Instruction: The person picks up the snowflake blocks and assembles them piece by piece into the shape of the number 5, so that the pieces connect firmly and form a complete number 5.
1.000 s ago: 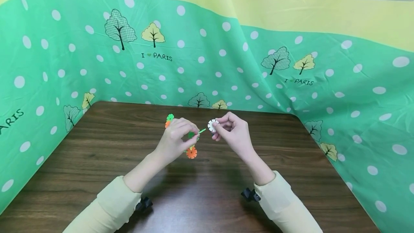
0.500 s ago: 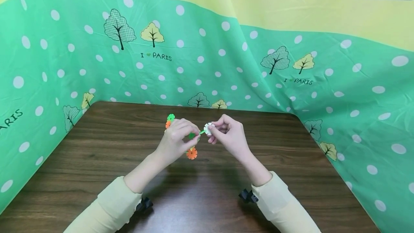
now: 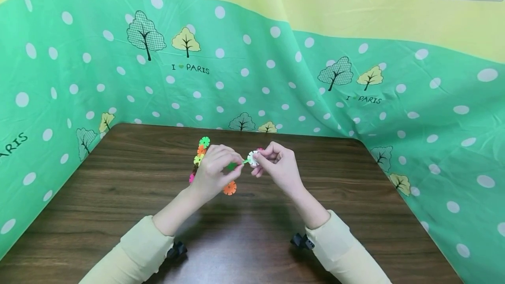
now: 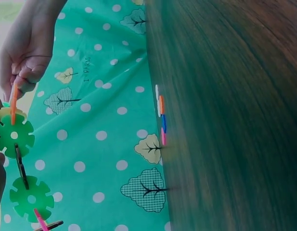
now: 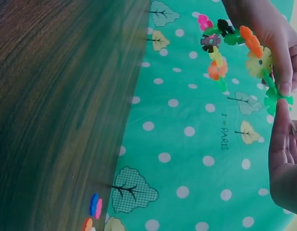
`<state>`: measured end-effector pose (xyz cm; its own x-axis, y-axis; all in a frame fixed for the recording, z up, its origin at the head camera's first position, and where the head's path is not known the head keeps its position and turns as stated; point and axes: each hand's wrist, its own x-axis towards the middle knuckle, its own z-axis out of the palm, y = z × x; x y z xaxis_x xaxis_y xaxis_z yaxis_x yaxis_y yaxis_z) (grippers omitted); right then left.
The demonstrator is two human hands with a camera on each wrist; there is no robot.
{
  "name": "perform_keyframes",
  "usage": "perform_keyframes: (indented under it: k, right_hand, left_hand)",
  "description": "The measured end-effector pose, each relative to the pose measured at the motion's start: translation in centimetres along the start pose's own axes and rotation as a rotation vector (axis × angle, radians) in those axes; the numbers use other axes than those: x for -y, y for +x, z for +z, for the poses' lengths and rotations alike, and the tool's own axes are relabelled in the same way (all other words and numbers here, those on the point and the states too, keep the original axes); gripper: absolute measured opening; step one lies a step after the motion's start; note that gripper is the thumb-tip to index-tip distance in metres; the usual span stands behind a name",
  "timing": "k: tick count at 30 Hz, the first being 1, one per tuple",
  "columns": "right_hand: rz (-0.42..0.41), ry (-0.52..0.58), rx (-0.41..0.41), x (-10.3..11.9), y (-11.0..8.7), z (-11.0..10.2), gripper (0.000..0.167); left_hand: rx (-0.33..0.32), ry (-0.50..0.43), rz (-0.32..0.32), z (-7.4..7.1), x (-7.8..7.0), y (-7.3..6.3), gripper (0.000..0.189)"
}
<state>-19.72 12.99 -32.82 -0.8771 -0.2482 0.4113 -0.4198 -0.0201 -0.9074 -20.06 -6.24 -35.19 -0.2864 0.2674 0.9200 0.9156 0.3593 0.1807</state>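
My left hand [image 3: 215, 168] pinches a green notched disc, seen edge-on in the head view, part of a chain of linked plastic discs. In the right wrist view the chain hangs in a curve with an orange disc [image 5: 251, 41], a yellow disc [image 5: 259, 62] and a pink disc [image 5: 204, 22]. Above the table, the thumb and fingers of my right hand [image 3: 282, 168] pinch a white notched disc [image 3: 253, 158]. Its rim meets the green disc's edge between both hands. Part of the chain is hidden behind my left hand.
Several loose discs, including a blue disc [image 4: 164, 123], an orange disc [image 4: 161, 105] and a pink disc [image 4: 163, 136], lie on the brown wooden table [image 3: 252, 240]. A green and yellow printed cloth [image 3: 244, 56] stands around the table's far and side edges.
My right hand has moved left, bringing the white disc against the green disc. The chain in my left hand has swung left, so more of its discs show beside the hand.
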Motion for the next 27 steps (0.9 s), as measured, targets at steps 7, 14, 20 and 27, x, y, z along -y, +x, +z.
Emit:
perform_keyframes:
  k: [7,14,20,27]
  right_hand:
    - [0.006,0.008,0.006,-0.08,0.02,0.01,0.018]
    - [0.038,0.022,0.034,-0.37,-0.10,-0.15,0.019]
    - [0.041,0.018,0.031,-0.45,-0.24,-0.10,0.019]
    - [0.053,0.033,0.048,-0.57,-0.45,-0.12,0.019]
  left_hand:
    - [0.026,0.003,-0.014,-0.16,0.01,0.02,0.009]
    - [0.069,0.016,0.010,-0.45,0.04,0.24,0.013]
    - [0.104,0.015,0.036,-0.62,0.34,0.35,0.014]
    - [0.109,0.033,0.053,-0.72,0.49,0.47,0.014]
